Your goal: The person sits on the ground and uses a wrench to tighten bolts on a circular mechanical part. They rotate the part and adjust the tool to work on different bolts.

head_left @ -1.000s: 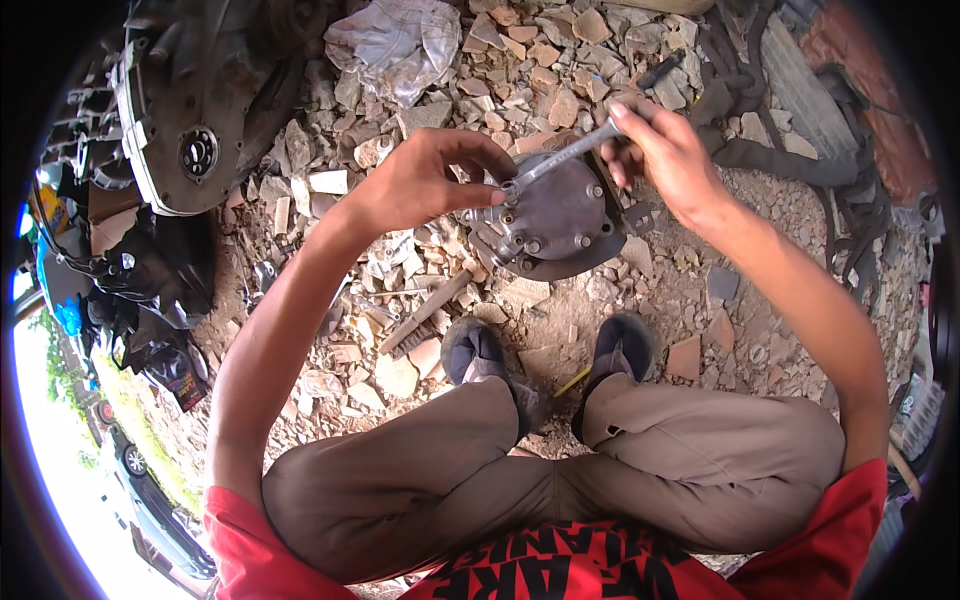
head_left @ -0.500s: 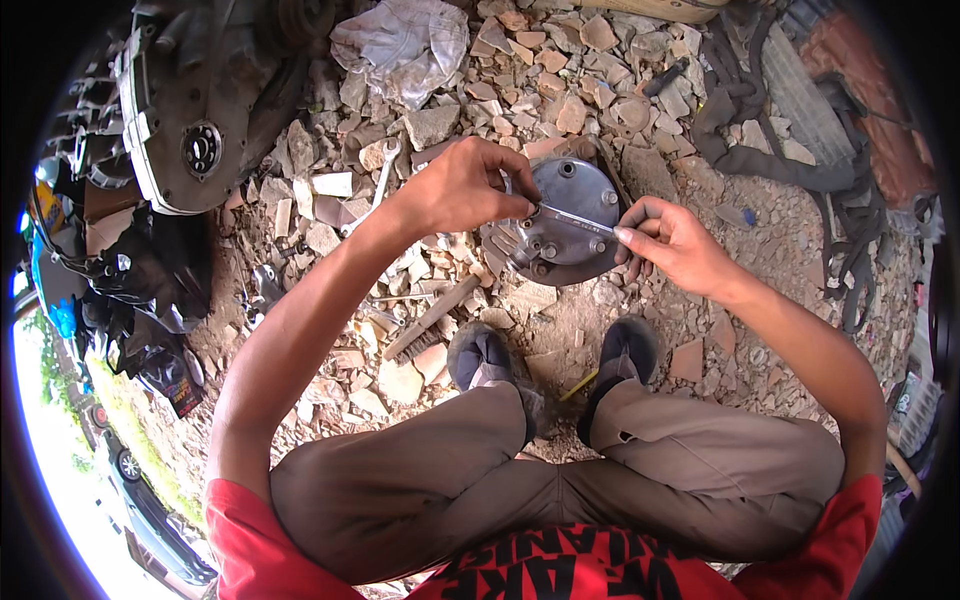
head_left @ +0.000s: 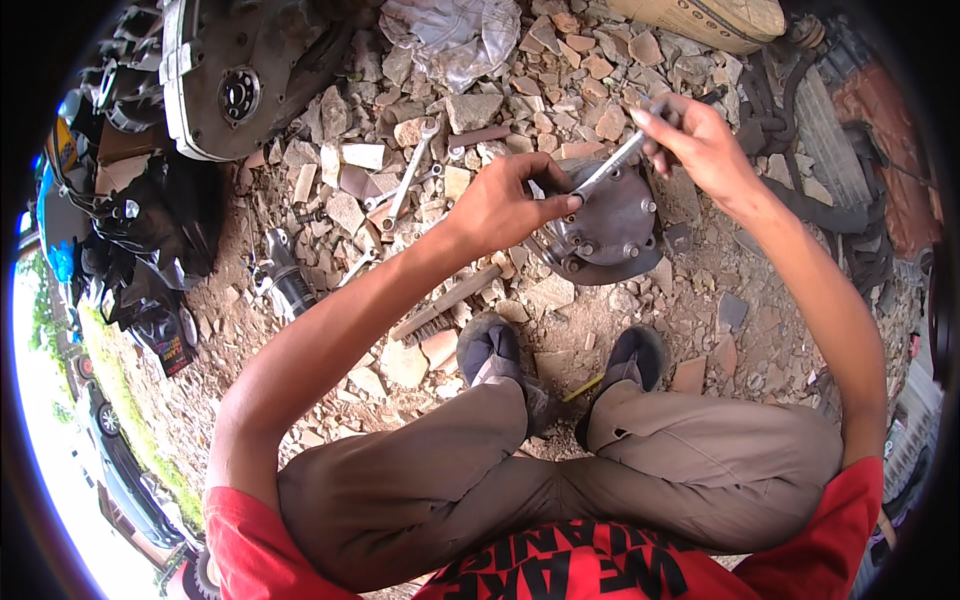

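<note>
A grey round metal cover (head_left: 612,222) with several bolts around it lies on the rubble in front of my feet. Across its upper left edge runs a silver wrench (head_left: 614,168), slanting up to the right. My right hand (head_left: 697,147) pinches the wrench's far end between thumb and fingers. At the near end, my left hand (head_left: 507,202) is closed, thumb and fingers around the wrench's head beside the cover's left bolts. The fingers partly hide that head, and whether it sits on a bolt cannot be made out.
Left of the cover lie another wrench (head_left: 408,182), a wooden-handled wire brush (head_left: 447,303) and a dark cylindrical part (head_left: 286,275). A large engine casing (head_left: 235,75) stands at the upper left. A pale rag (head_left: 452,38) and dark straps (head_left: 835,205) lie on the broken stones.
My right hand has swung the wrench's far end up and away, from pointing right to pointing up-right. My left hand stays at the near end. The whole view has shifted slightly.
</note>
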Available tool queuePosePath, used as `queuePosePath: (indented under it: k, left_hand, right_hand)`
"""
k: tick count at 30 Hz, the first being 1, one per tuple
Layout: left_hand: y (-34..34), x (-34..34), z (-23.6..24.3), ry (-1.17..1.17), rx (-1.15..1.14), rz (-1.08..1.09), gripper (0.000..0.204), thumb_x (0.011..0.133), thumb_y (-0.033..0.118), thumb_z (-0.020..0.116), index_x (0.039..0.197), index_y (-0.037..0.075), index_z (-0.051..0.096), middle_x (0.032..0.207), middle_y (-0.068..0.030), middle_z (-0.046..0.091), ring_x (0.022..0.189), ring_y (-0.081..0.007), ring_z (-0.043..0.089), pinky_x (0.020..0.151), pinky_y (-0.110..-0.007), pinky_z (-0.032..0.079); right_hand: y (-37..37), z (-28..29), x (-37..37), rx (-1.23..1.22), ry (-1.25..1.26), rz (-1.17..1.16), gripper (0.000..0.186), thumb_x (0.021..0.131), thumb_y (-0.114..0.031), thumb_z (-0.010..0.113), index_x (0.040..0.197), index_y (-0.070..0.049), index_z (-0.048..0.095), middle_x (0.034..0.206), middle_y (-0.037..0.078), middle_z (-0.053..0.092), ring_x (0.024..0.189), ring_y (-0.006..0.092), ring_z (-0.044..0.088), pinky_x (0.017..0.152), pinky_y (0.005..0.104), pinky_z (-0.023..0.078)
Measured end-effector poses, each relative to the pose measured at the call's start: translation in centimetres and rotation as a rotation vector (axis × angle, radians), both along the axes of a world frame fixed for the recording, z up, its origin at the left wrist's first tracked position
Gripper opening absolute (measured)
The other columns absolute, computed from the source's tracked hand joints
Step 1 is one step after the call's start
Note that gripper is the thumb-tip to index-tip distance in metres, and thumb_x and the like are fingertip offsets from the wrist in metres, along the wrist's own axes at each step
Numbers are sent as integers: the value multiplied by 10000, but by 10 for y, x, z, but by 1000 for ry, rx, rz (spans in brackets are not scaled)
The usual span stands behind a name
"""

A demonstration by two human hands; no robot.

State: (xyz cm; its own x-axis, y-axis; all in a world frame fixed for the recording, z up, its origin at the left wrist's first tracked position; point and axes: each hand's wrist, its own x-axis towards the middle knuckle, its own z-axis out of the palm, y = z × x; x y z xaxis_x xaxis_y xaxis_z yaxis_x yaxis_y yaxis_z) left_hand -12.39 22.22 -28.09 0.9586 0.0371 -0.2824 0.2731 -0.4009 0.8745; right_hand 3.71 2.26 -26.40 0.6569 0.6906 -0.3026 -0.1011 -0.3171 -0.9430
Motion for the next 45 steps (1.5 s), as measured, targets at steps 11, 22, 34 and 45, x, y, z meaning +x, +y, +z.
queuePosePath:
  k: [11, 22, 34, 45]
  left_hand:
    - [1, 3, 4, 271, -304, 157, 226, 770, 223, 818, 800, 67, 657, 738, 21, 618, 678, -70, 523, 640, -230, 379]
    - [9, -11, 18, 60, -92, 97, 251, 827, 245, 774, 950, 32, 728, 864, -54, 681, 816, -122, 614, 749, -297, 479]
    - [9, 4, 4, 21, -29, -75, 337, 890, 334, 692, 987, 11, 695, 870, -80, 672, 777, -134, 604, 705, -315, 481]
    - [6, 16, -3, 120, -166, -25, 220, 796, 212, 799, 877, 43, 683, 833, -7, 646, 748, -86, 583, 673, -244, 443]
  right_hand:
    - [82, -28, -13, -25, -286, 342, 477, 946, -474, 579, 897, -4, 646, 592, 34, 544, 552, 97, 512, 519, 304, 407]
    - [12, 14, -29, 218, -22, 123, 223, 979, -241, 586, 921, -26, 583, 707, 22, 586, 587, 78, 543, 527, 225, 441]
    - [-59, -15, -67, 236, 279, -74, 133, 958, -135, 600, 1026, -20, 597, 903, 114, 697, 771, 143, 669, 614, 239, 493]
    - [-67, -35, -65, 214, 507, -107, 259, 931, -184, 639, 1126, -14, 655, 902, 107, 704, 700, 122, 648, 594, 230, 485]
